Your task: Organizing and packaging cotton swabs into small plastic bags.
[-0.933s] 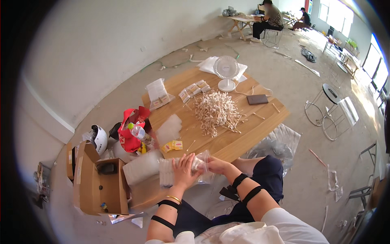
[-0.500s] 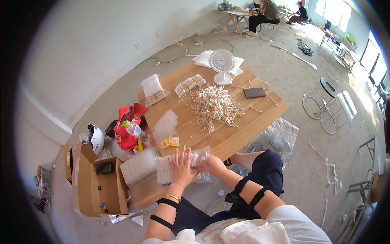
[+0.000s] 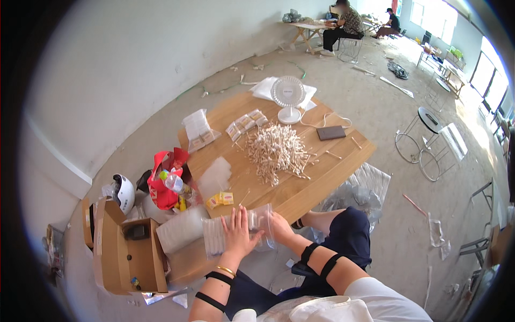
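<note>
My left hand (image 3: 237, 232) lies flat with spread fingers on a clear plastic bag (image 3: 214, 240) filled with pale wooden pieces, at the near edge of the wooden table (image 3: 327, 162). My right hand (image 3: 278, 227) grips the bag's right end. A big heap of small wooden sticks (image 3: 274, 151) lies in the middle of the table, beyond both hands. Two small yellow packets (image 3: 220, 199) sit just beyond my left hand.
A white desk fan (image 3: 288, 96), a dark phone-like slab (image 3: 330, 132), and clear packets (image 3: 197, 129) stand on the table. An open cardboard box (image 3: 129, 255), a red bag (image 3: 163, 180) and a white helmet (image 3: 124, 193) lie left. Stools (image 3: 429, 145) stand right; people sit far back.
My head has shifted so the table sits a little further right and lower in view. Both hands stay on the plastic bag; the left hand has flattened on it.
</note>
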{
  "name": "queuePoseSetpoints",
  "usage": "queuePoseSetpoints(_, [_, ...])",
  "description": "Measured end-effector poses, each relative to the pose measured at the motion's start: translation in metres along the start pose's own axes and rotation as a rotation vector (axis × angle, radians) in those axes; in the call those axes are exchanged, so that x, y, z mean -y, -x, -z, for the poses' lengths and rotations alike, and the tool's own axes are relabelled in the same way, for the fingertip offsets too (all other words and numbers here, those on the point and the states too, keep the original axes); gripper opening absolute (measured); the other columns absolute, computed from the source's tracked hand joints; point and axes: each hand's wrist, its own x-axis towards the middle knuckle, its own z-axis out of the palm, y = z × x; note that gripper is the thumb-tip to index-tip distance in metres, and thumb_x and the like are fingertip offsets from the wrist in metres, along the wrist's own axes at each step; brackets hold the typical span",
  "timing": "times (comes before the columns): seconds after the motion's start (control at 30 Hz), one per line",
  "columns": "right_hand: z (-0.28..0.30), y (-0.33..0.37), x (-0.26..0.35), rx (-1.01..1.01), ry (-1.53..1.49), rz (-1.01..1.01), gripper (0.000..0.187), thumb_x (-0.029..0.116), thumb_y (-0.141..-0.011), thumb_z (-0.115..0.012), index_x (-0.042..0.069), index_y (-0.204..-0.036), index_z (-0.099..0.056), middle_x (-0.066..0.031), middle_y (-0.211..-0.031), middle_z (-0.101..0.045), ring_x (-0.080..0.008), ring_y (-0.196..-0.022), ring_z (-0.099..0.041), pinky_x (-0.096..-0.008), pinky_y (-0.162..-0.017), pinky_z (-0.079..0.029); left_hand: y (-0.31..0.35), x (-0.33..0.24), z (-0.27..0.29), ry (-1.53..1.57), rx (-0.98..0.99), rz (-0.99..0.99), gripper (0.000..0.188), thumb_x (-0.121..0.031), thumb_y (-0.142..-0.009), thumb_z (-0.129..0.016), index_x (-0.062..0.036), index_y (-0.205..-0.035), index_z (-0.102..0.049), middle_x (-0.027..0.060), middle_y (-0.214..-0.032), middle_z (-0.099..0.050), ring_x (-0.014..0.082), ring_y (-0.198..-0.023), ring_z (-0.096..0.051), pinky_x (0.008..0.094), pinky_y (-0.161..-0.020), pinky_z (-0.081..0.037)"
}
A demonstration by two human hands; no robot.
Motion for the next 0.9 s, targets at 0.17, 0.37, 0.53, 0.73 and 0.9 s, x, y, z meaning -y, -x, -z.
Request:
queuePoseSetpoints(0.17, [-0.023,0.005,0.000,-0.205,0.025,0.077,0.051,0.013,-0.075,-0.074,0.010,-0.125,-0.063,-0.0149,-0.114,-0.065,-0.0354,-0.106,-0.061,-0.0434,-0.099,-0.047,0.002,-0.007,-0.011,0.023,-0.043,-0.056,0.092,-0.065,-0.093,-0.050,-0.0088,-0.161,-0.022,0.0158,-0.164,-0.027,0.0377,-0.153,-0.020,0.0660,-0.121,-0.005])
queuePoseSetpoints(0.37, [-0.009,0.006,-0.011,-0.038,-0.127,0.056,0.034,0.017,-0.083,-0.070,0.009,-0.115,-0.063,-0.0172,-0.103,-0.068,-0.0368,-0.101,-0.064,-0.0450,-0.088,-0.052,0.002,-0.015,-0.014,-0.011,-0.081,-0.046,0.075,-0.061,-0.096,-0.048,-0.0169,-0.156,-0.037,0.0138,-0.161,-0.033,0.0370,-0.152,-0.022,0.0706,-0.118,-0.009])
queuePoseSetpoints(0.53, [0.102,0.021,-0.037,-0.073,-0.425,-0.301,0.025,0.010,-0.098,-0.059,0.003,-0.119,-0.069,-0.0071,-0.103,-0.073,-0.0176,-0.096,-0.068,-0.0317,-0.084,-0.054,0.005,-0.009,-0.013,-0.013,-0.076,-0.012,0.073,-0.061,-0.098,-0.044,-0.0162,-0.156,-0.037,0.0140,-0.160,-0.034,0.0367,-0.152,-0.022,0.0706,-0.118,-0.009])
queuePoseSetpoints(0.73, [0.344,0.077,-0.192,-0.837,-0.159,-0.565,0.036,0.012,-0.095,-0.062,0.014,-0.130,-0.064,-0.0026,-0.093,-0.065,-0.0116,-0.078,-0.060,-0.0295,-0.070,-0.051,-0.002,-0.012,-0.014,0.016,-0.085,-0.034,0.073,-0.062,-0.099,-0.039,-0.0145,-0.155,-0.037,0.0138,-0.159,-0.035,0.0372,-0.151,-0.024,0.0705,-0.118,-0.010])
queuePoseSetpoints(0.9, [0.406,0.124,-0.189,-0.655,-0.188,-0.747,0.055,0.026,-0.095,-0.068,0.013,-0.145,-0.050,-0.0037,-0.096,-0.065,-0.0147,-0.081,-0.061,-0.0302,-0.072,-0.051,-0.005,-0.015,-0.012,0.003,-0.113,-0.045,0.073,-0.063,-0.100,-0.036,-0.0132,-0.153,-0.040,0.0148,-0.158,-0.037,0.0380,-0.150,-0.027,0.0691,-0.119,-0.009])
